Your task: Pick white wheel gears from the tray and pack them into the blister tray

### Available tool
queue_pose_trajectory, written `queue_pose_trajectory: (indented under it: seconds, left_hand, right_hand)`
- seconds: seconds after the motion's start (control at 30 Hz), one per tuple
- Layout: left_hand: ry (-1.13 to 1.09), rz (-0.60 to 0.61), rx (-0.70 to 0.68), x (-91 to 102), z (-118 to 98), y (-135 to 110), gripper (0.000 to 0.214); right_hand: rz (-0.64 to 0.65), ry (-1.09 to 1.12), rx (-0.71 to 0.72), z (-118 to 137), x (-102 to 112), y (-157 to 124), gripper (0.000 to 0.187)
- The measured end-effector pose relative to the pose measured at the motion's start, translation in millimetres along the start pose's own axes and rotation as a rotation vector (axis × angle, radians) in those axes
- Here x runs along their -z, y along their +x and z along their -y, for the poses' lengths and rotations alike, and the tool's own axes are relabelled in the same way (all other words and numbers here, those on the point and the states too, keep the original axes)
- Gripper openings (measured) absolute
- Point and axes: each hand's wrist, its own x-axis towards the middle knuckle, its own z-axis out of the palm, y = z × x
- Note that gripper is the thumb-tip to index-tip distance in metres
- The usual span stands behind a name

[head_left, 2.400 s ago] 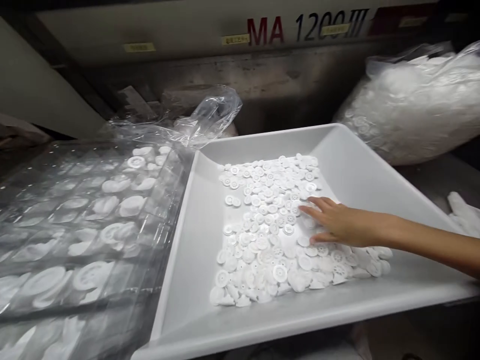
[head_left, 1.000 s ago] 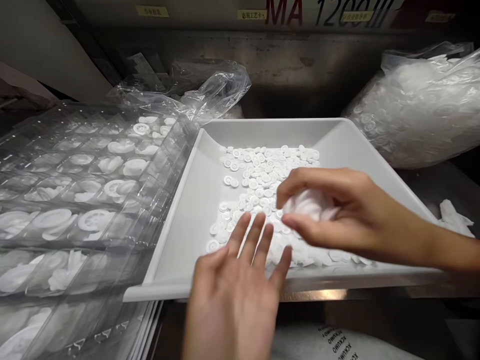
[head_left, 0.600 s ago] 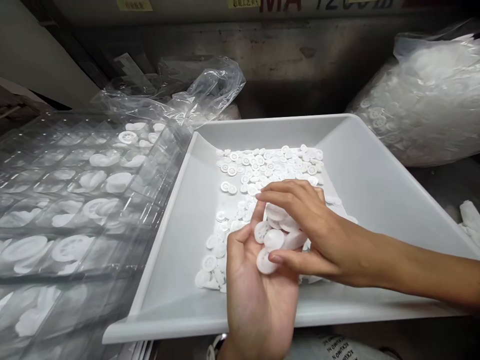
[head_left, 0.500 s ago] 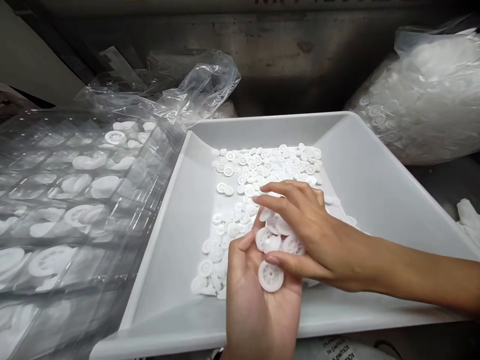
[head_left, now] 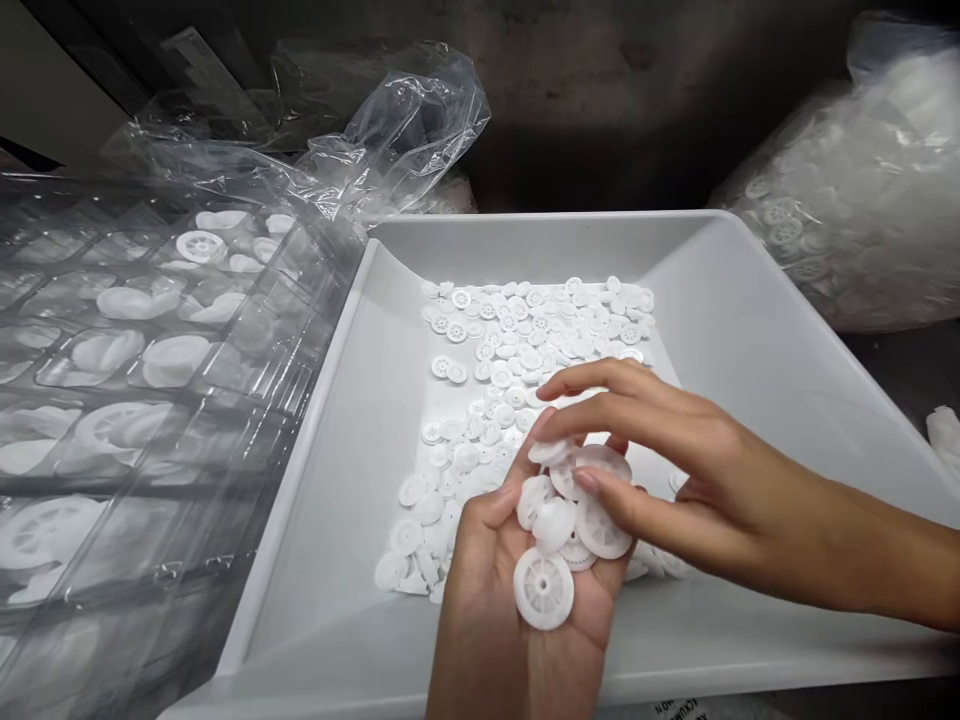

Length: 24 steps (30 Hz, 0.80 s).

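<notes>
My left hand (head_left: 504,610) is cupped palm up over the near edge of a white tray (head_left: 352,480). It holds a small heap of white plastic wheel-shaped discs (head_left: 564,520). My right hand (head_left: 667,460) reaches in from the right. Its fingers are spread and curved over the heap, thumb and fingertips touching the discs in my left palm. Many more white discs (head_left: 525,350) lie loose on the tray floor beyond the hands.
Clear plastic blister trays (head_left: 135,400) with white discs in their pockets lie to the left. A crumpled clear bag (head_left: 375,140) sits behind them. A large clear bag full of white parts (head_left: 847,220) stands at the right. A dark machine wall is behind.
My right hand scooped discs from the tray and brought them to my left hand, which came up palm up. The discs now rest in my left palm, and the view has tilted down.
</notes>
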Motion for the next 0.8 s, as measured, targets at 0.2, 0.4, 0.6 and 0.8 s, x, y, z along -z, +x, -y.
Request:
queue_pose_trajectory:
  seconds: [0.2, 0.4, 0.6, 0.8]
  left_hand:
    - [0.040, 0.055, -0.023, -1.6, 2, 2, 0.027]
    - [0.044, 0.058, 0.042, -3.1, 0, 0, 0.031]
    - [0.024, 0.114, 0.055, -1.9, 2, -3, 0.037]
    - [0.070, 0.128, 0.067, -2.5, 0, -4, 0.036]
  right_hand:
    - [-0.099, 0.035, 0.095, 1, 7, 0, 0.014]
    - [-0.030, -0.070, 0.129, 3, 12, -3, 0.014]
    - [-0.142, -0.217, 0.244, 4, 16, -4, 0.008]
    - [-0.050, -0.124, 0.166, 1, 17, -5, 0.007]
